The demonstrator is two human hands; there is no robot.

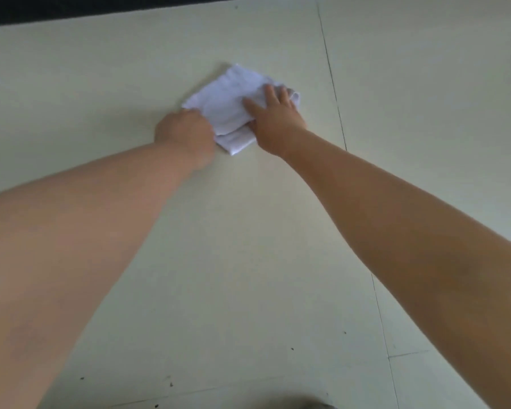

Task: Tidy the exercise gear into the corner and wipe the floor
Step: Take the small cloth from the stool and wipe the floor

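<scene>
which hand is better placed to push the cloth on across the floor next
Right, probably. The right hand lies flat on top of the white cloth with fingers spread, so it can press and slide it over the floor. The left hand only grips the cloth's near-left edge.

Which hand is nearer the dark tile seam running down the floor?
Right. The right hand presses flat on the white cloth, close to the seam; the left hand grips the cloth's opposite edge, farther away.
</scene>
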